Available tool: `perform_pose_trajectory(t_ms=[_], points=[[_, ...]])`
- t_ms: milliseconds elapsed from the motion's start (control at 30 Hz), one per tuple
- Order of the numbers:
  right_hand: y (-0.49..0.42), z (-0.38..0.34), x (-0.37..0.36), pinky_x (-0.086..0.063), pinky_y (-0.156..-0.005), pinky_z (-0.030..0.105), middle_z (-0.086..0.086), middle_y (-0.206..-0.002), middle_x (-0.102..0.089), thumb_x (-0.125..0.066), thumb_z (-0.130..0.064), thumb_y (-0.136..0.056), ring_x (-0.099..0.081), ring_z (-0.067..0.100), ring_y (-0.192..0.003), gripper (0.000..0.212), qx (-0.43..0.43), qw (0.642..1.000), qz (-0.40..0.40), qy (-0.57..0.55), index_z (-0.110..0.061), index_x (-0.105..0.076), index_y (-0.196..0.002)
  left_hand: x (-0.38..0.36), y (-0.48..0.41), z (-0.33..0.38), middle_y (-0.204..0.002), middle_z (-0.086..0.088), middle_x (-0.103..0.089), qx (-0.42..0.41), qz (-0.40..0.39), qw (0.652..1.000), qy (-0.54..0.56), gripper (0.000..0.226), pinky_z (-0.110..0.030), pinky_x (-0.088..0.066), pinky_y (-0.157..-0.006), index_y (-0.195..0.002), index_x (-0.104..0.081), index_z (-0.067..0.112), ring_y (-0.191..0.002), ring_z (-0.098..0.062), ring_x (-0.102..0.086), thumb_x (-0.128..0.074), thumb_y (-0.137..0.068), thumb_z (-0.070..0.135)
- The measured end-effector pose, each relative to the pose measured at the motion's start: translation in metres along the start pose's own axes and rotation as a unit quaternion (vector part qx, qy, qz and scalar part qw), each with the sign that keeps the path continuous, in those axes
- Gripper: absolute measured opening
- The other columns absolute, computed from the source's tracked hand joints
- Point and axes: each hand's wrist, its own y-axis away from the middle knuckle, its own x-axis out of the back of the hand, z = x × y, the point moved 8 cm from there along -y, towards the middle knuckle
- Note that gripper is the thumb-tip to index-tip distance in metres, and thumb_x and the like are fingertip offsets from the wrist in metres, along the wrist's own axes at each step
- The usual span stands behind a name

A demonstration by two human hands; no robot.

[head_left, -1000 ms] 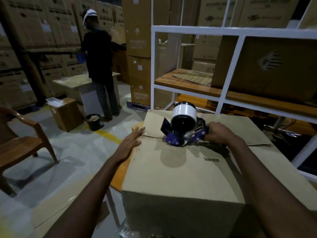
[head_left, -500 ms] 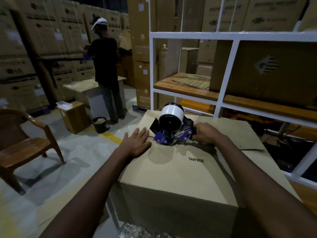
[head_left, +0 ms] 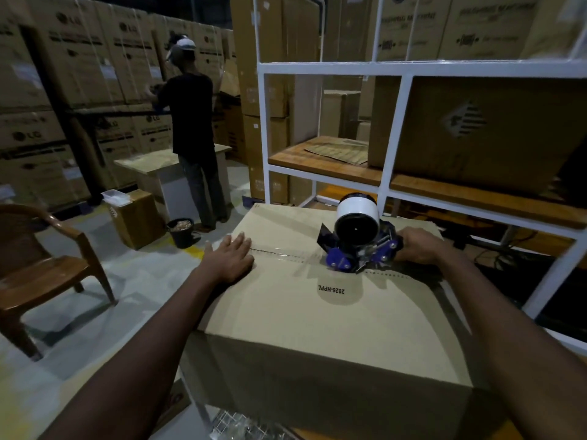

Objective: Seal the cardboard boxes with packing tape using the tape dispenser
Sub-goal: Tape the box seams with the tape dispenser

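A large closed cardboard box [head_left: 333, 315] fills the middle of the head view, its top seam running left to right. A blue tape dispenser [head_left: 359, 246] with a white tape roll rests on that seam, right of centre. My right hand [head_left: 419, 246] grips the dispenser's handle from the right. A strip of clear tape [head_left: 286, 254] lies along the seam between the dispenser and my left hand [head_left: 230, 257]. That hand lies flat, fingers apart, on the box top at its left end. The seam right of the dispenser shows bare.
A white metal rack [head_left: 390, 128] with wooden shelves and boxes stands right behind the box. A brown chair [head_left: 47, 265] sits to the left. Another person [head_left: 193, 134] stands at a small table at the back left, next to a small box and a black bucket [head_left: 181, 231].
The dispenser and my right hand have slid rightwards along the seam, leaving tape behind. My left hand stays flat at the box's left end. The camera has shifted a little.
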Motion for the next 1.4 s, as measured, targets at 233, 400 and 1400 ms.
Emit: perform_pose_trajectory(t_ms=[233, 400, 1400], points=[[0.0, -0.004, 0.002, -0.052, -0.078, 0.042, 0.004, -0.084, -0.067, -0.074, -0.031, -0.08, -0.062, 0.023, -0.083, 0.016, 0.038, 0.999, 0.0, -0.002, -0.026, -0.059, -0.077, 0.004, -0.003, 0.119, -0.166, 0.002, 0.008, -0.112, -0.005, 0.993, 0.026, 0.066, -0.062, -0.002, -0.118, -0.158, 0.001, 0.022, -0.153, -0.024, 0.003, -0.019, -0.102, 0.052], [-0.001, 0.001, 0.0, -0.052, -0.074, 0.042, 0.004, -0.078, -0.066, -0.074, -0.034, -0.077, -0.062, 0.023, -0.077, 0.016, 0.051, 0.999, 0.0, -0.005, -0.024, -0.061, -0.076, -0.003, -0.008, 0.123, -0.165, 0.004, 0.009, -0.11, -0.003, 0.993, 0.033, 0.077, -0.06, -0.001, -0.119, -0.158, 0.0, 0.023, -0.153, -0.021, 0.005, -0.02, -0.097, 0.066], [0.042, 0.092, 0.006, -0.05, -0.071, 0.033, 0.002, -0.091, -0.066, -0.078, -0.022, -0.082, -0.059, 0.019, -0.085, 0.023, -0.082, 0.994, 0.02, -0.074, -0.026, -0.061, -0.096, 0.0, -0.021, 0.12, -0.166, 0.004, 0.005, -0.172, 0.003, 0.985, 0.021, 0.065, -0.058, -0.004, -0.118, -0.159, -0.003, 0.022, -0.153, -0.023, 0.003, -0.019, -0.104, 0.053]])
